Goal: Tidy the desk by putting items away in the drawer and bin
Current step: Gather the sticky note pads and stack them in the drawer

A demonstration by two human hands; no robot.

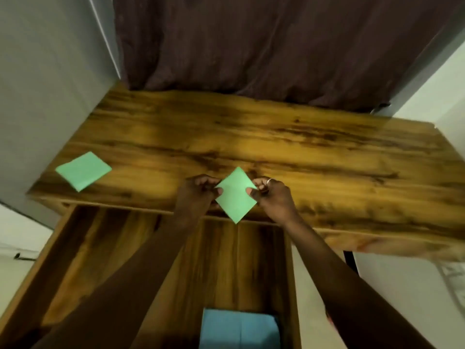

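Green paper square [236, 195] is pinched at opposite corners by left hand [198, 191] and right hand [273, 195] fingers, arms outstretched.

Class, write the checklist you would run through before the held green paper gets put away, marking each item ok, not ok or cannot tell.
1. Held green paper pinched by left grip and right grip: ok.
2. Drawer open: ok.
3. Bare floor in drawer beside blue paper: ok.
4. Bin in sight: not ok.
5. Desk tidied: not ok, second green paper lies at its left end.
6. Paper for drawer or bin: cannot tell.
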